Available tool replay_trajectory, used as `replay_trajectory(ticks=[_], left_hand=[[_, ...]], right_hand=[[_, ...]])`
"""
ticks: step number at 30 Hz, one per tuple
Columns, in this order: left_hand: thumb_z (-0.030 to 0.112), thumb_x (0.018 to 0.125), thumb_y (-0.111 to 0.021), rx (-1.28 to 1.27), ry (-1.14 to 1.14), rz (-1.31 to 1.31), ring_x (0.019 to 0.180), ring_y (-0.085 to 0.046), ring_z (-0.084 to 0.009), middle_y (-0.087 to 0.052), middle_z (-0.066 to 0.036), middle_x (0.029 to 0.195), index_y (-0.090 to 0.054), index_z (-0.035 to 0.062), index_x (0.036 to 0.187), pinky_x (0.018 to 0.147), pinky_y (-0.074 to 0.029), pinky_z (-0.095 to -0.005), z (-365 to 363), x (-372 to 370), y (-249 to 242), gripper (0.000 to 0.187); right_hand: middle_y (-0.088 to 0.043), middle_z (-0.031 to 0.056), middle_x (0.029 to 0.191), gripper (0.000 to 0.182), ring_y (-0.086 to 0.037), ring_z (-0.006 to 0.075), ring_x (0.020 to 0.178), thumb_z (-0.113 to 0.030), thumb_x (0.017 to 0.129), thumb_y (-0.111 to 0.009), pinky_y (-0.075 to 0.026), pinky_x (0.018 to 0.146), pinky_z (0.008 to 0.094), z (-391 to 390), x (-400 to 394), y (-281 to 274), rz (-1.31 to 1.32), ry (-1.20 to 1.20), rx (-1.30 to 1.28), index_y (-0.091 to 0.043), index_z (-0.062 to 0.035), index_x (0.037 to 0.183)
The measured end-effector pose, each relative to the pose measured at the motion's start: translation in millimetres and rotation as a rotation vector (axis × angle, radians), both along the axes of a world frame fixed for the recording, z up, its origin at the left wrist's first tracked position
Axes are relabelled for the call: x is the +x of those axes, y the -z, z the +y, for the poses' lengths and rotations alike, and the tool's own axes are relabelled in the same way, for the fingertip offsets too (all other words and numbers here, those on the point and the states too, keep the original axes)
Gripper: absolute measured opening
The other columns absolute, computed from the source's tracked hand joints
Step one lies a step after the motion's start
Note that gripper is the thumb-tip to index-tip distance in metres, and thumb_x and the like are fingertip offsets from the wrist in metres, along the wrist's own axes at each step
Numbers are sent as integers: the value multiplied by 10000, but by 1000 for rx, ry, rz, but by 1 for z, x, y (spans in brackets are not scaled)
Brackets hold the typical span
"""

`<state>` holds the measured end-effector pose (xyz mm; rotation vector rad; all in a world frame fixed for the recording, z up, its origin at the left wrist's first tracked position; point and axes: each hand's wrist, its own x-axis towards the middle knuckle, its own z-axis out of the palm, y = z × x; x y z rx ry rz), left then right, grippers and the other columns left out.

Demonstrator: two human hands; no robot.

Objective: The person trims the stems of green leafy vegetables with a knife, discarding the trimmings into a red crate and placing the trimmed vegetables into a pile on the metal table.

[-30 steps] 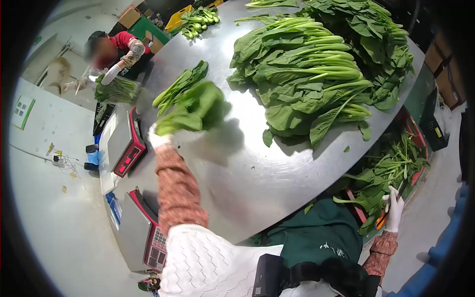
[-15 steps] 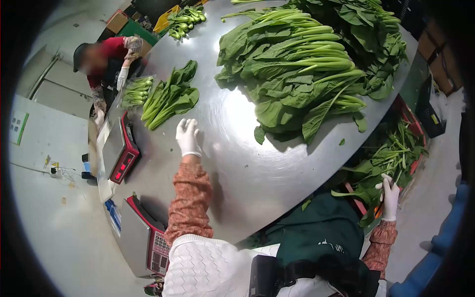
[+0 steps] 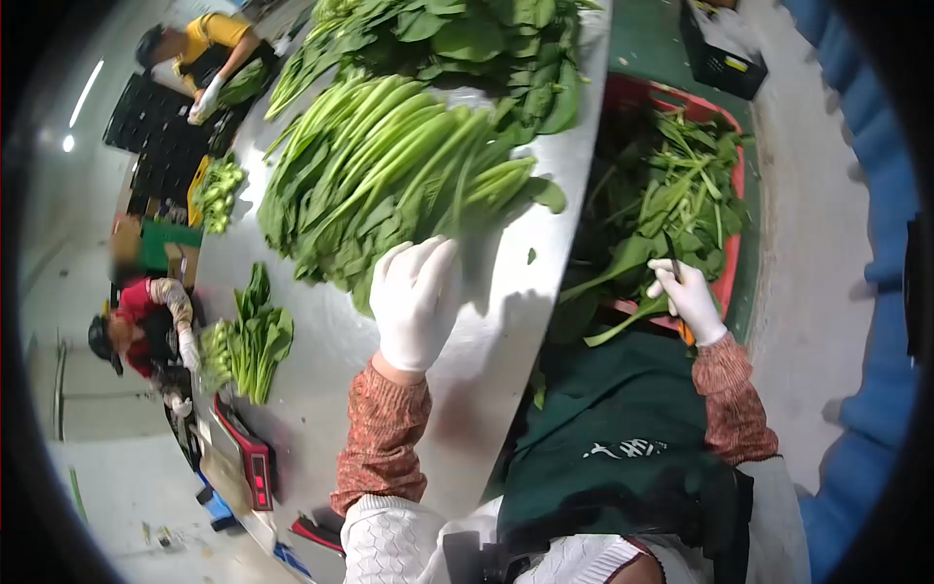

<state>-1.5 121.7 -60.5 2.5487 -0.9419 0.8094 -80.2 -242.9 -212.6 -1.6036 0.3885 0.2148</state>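
Note:
My left hand, in a white glove, is at the near edge of a big pile of leafy greens on the metal table. Its fingers curl together beside a motion-blurred leafy stalk, which they seem to grip; the contact is partly hidden. Over a red crate of loose leaves and cut stems, my gloved right hand is closed round a slim knife. The knife's orange handle shows below the hand and a dark tip above it.
A smaller bunch of greens lies on the left side of the metal table, near a red scale. Two co-workers, one in a red top and one in a yellow top, stand along the far-left edge. A black crate stands beyond the red one.
My view has turned right. My left hand has gone from bare table near the small bunch to the big pile, its fingers now curled. My right hand stays over the red crate with the knife.

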Motion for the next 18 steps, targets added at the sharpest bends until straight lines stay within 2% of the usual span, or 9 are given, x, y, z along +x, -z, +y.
replay_trajectory(ticks=[3,5,7,8,9,12,15,16,18], left_hand=[[43,800,-705,97,77,101,920,-655,-263,-691,-67,997,-651,57,1068,848,-499,-371,-44,23,-3,274],[122,821,-694,151,26,145,1041,-623,-271,-660,-100,1123,-650,57,1099,950,-452,-416,-65,50,26,289],[207,814,-695,287,-142,23,1245,-507,-293,-570,-135,1303,-647,58,1134,1107,-302,-504,-89,79,41,356],[250,778,-721,335,-253,-49,1390,-347,-320,-473,-149,1418,-654,62,1157,1170,-115,-589,-90,98,66,428],[235,760,-734,446,-325,62,1411,-318,-344,-490,-146,1408,-671,78,1098,1174,-67,-616,-92,101,64,378],[210,740,-738,230,-243,4,1393,-354,-334,-537,-125,1354,-664,104,965,1165,-75,-637,-100,93,61,259],[142,756,-750,43,-107,118,1090,-589,-307,-625,-103,1147,-635,98,991,1048,-384,-491,-96,59,58,266],[102,755,-751,5,-90,159,1006,-605,-303,-628,-107,1095,-628,83,1011,953,-440,-443,-97,45,56,285],[8,746,-750,-158,9,193,898,-619,-291,-614,-122,1012,-623,39,1069,766,-514,-353,-117,15,36,349]], right_hand=[[-668,30,751,265,-389,19,425,-159,998,-545,-310,408,181,-3,-2,7,16,28,50,-615,8,1191],[-669,36,756,265,-393,20,431,-157,998,-539,-319,411,184,-3,-4,7,35,31,48,-616,7,1193],[-669,36,757,267,-393,21,435,-156,999,-535,-324,414,187,-2,-6,8,19,22,48,-617,6,1194],[-669,32,753,268,-392,22,438,-156,999,-530,-331,420,189,-2,-6,6,16,18,43,-619,-1,1197],[-670,30,752,267,-393,23,438,-156,999,-529,-333,421,189,-3,-7,3,19,28,41,-620,-4,1198],[-669,21,747,259,-398,23,452,-154,1000,-524,-330,424,190,-8,-10,-5,18,66,40,-631,-14,1191],[-672,31,747,253,-586,67,640,-148,991,-548,-470,598,225,-5,-5,-22,-67,48,-99,-633,22,1158],[-673,46,749,248,-619,91,670,-139,989,-556,-497,674,245,2,-1,-20,-166,45,-86,-634,34,1150],[-695,95,768,236,-686,146,710,-109,952,-594,-527,678,282,35,12,-67,-323,22,-29,-637,-18,1165]])
